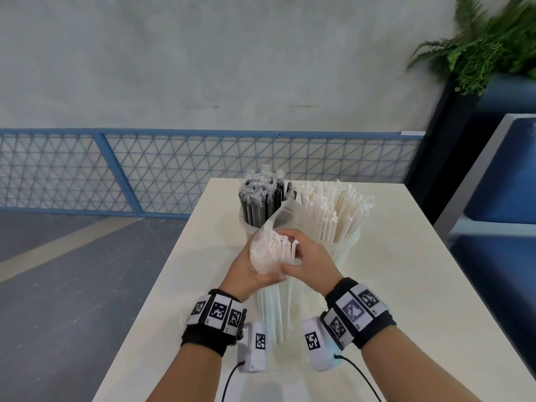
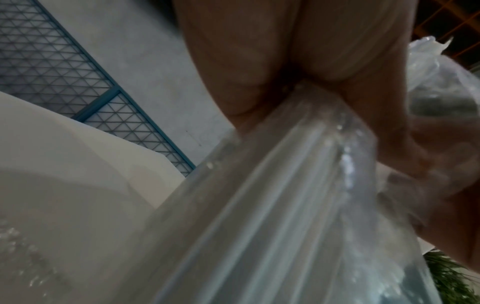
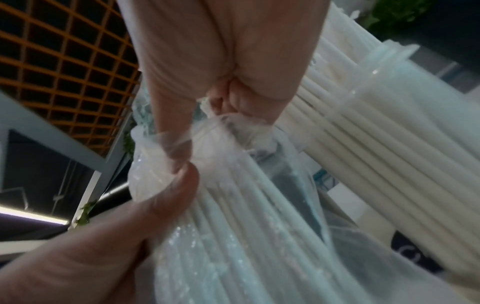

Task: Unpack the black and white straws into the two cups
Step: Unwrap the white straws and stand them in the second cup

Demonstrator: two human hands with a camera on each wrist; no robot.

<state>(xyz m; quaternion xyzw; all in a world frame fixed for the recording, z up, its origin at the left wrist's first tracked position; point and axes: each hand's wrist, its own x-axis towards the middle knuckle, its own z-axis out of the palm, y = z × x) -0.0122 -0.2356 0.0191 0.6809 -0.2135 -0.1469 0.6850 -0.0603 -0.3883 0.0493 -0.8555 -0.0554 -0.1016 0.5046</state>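
Note:
A clear plastic bag (image 1: 262, 250) of white straws (image 1: 285, 250) stands upright on the white table (image 1: 406, 285) in front of me. My left hand (image 1: 249, 271) grips the bag near its top, seen close in the left wrist view as the bag (image 2: 272, 205). My right hand (image 1: 307, 259) pinches the tops of the white straws in the bag's mouth; the right wrist view shows its fingers (image 3: 221, 82) closed on the straws and bag (image 3: 233, 236). Behind stand a cup of wrapped black straws (image 1: 261, 204) and a cup of white straws (image 1: 333, 213).
The table's left edge (image 1: 162, 271) drops to a grey floor. A blue mesh railing (image 1: 145, 169) runs behind. A dark planter with a fern (image 1: 478, 47) and blue seating (image 1: 499, 198) stand at the right.

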